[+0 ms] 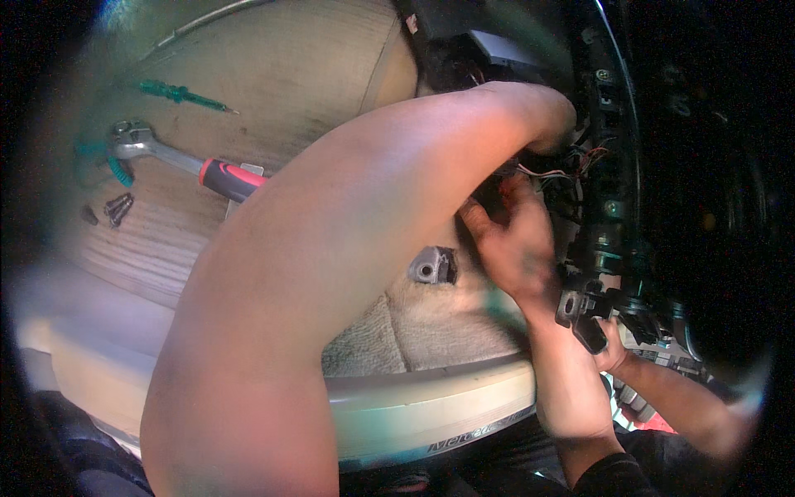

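Observation:
Across the middle runs my left arm, its hand [553, 123] bent down into the dark space under the dashboard, fingers hidden. Below it, my right hand [520, 248] reaches up to the same spot. The right thumb and fingers curl round something dark beside thin white, red and dark wires [571, 168]; what it is I cannot make out. The wires run from the fingers toward the black dashboard frame [611, 207]. On the carpet, left of my right hand, a grey metal bracket [429, 267] with a round hole is fixed.
A ratchet wrench [170, 153] with a red and black grip lies on the floor panel, partly behind my left arm. Near it are a green screwdriver [186, 95] and bolts [119, 209]. A cream door sill [431, 406] crosses the front. Another person's hand [611, 346] touches the frame at right.

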